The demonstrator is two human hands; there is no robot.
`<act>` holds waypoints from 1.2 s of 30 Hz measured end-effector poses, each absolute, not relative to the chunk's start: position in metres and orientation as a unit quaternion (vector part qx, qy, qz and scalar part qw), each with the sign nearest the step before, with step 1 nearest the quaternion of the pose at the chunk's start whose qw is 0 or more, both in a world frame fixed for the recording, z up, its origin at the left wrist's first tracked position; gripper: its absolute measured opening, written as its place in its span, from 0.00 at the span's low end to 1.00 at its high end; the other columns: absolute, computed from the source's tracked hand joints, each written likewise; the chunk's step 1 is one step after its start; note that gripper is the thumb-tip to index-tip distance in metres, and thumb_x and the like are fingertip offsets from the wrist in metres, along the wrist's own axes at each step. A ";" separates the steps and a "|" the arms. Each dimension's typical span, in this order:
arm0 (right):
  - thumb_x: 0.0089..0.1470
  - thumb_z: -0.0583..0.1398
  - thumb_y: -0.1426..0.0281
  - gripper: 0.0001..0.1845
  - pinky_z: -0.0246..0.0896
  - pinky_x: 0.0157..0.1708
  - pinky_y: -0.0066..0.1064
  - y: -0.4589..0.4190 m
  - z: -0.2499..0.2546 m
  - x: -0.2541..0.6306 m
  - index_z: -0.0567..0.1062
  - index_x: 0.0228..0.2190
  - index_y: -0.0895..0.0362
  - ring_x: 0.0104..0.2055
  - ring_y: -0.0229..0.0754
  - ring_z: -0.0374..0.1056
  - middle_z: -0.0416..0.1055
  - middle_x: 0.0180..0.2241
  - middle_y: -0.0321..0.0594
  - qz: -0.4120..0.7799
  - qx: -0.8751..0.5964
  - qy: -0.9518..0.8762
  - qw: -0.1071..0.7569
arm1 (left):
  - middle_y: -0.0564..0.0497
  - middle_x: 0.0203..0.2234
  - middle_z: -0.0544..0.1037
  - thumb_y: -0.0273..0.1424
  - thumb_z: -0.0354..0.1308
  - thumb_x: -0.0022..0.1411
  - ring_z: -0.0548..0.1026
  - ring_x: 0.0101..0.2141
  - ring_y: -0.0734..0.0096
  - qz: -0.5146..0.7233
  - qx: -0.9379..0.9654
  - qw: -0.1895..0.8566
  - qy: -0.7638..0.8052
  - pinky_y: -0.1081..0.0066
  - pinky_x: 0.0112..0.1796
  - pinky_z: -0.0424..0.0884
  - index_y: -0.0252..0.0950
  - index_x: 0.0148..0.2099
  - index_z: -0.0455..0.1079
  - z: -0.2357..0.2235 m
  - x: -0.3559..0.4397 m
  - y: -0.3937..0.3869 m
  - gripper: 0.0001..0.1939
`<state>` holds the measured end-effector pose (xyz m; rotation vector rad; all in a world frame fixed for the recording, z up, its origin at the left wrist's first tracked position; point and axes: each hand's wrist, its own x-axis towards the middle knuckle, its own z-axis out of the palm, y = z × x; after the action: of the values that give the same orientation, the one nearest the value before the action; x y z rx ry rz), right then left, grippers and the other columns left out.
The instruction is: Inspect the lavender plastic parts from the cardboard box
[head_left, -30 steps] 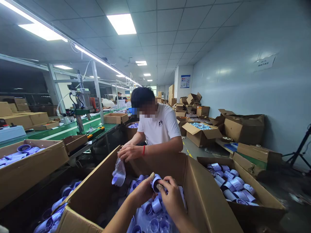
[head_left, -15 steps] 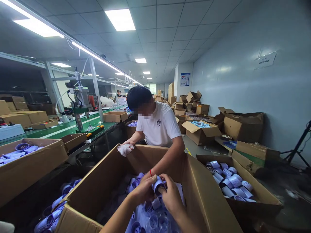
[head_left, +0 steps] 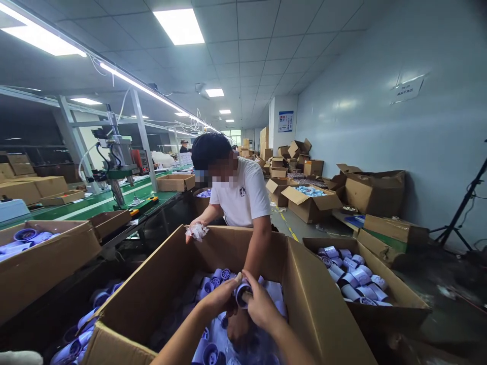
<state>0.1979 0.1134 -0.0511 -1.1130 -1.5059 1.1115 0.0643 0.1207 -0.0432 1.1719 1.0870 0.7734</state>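
A white-lilac cylindrical plastic part (head_left: 243, 295) with a dark open end is held between both hands above a large cardboard box (head_left: 152, 284). My left hand (head_left: 222, 293) is closed on its left side, thumb at the upper edge. From the right, my right hand (head_left: 262, 304) grips it, with fingers at the dark opening. Beneath it lie similar plastic parts (head_left: 211, 353) and clear plastic bags (head_left: 228, 337). A co-worker's hand (head_left: 239, 327) is down in the box just below mine; what it touches is unclear.
The co-worker (head_left: 243, 195) leans over the far side, the other hand holding crumpled clear plastic (head_left: 198, 231). An open box of similar parts (head_left: 359, 276) stands right, another box (head_left: 57, 248) left. A green-topped workbench (head_left: 144, 203) carries a press machine (head_left: 117, 157).
The co-worker's arm has reached deeper into the box, its hand now below mine. My hands still hold the cylindrical part, slightly further left in view. The camera has shifted a little.
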 end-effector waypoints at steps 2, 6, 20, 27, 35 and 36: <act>0.43 0.58 0.75 0.26 0.57 0.57 0.42 0.121 -0.051 0.201 0.72 0.48 0.57 0.55 0.48 0.66 0.72 0.50 0.47 0.486 -0.439 -0.567 0.500 | 0.60 0.13 0.66 0.62 0.48 0.52 0.61 0.12 0.78 0.362 0.532 0.607 0.467 0.77 0.16 0.53 0.35 0.50 0.62 -0.039 0.066 0.120 0.38; 0.42 0.60 0.67 0.28 0.63 0.52 0.39 0.130 -0.049 0.202 0.70 0.49 0.54 0.51 0.47 0.69 0.74 0.48 0.43 0.551 -0.400 -0.468 0.564 | 0.54 0.28 0.75 0.51 0.60 0.51 0.71 0.25 0.74 0.444 0.592 0.512 0.436 0.76 0.26 0.64 0.38 0.55 0.59 -0.037 0.067 0.119 0.35; 0.44 0.61 0.61 0.28 0.63 0.52 0.38 0.130 -0.050 0.205 0.72 0.48 0.55 0.52 0.48 0.68 0.71 0.51 0.45 0.537 -0.397 -0.476 0.573 | 0.46 0.43 0.75 0.43 0.65 0.50 0.71 0.43 0.62 0.482 0.632 0.435 0.423 0.71 0.41 0.68 0.35 0.58 0.64 -0.033 0.069 0.118 0.35; 0.44 0.58 0.69 0.18 0.63 0.48 0.39 0.120 -0.040 0.210 0.74 0.41 0.57 0.46 0.49 0.71 0.76 0.41 0.46 0.406 -0.440 -0.570 0.563 | 0.43 0.48 0.73 0.47 0.70 0.39 0.69 0.48 0.55 0.475 0.616 0.500 0.380 0.67 0.45 0.67 0.35 0.54 0.67 -0.028 0.067 0.115 0.40; 0.44 0.56 0.75 0.12 0.59 0.39 0.30 0.113 -0.031 0.217 0.71 0.33 0.54 0.39 0.43 0.70 0.76 0.35 0.38 0.338 -0.485 -0.654 0.472 | 0.45 0.39 0.76 0.51 0.68 0.39 0.71 0.42 0.58 0.419 0.643 0.527 0.366 0.66 0.45 0.64 0.33 0.49 0.71 -0.014 0.065 0.111 0.37; 0.43 0.56 0.75 0.11 0.59 0.37 0.29 0.112 -0.030 0.217 0.71 0.32 0.53 0.37 0.42 0.70 0.76 0.33 0.37 0.336 -0.488 -0.658 0.464 | 0.45 0.39 0.76 0.51 0.68 0.39 0.71 0.41 0.59 0.415 0.647 0.524 0.368 0.66 0.44 0.65 0.33 0.48 0.72 -0.014 0.064 0.111 0.37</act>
<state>0.2169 0.1124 -0.0299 -1.2001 -1.6173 0.8252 0.0643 0.1114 -0.0142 1.5484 0.8806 0.9933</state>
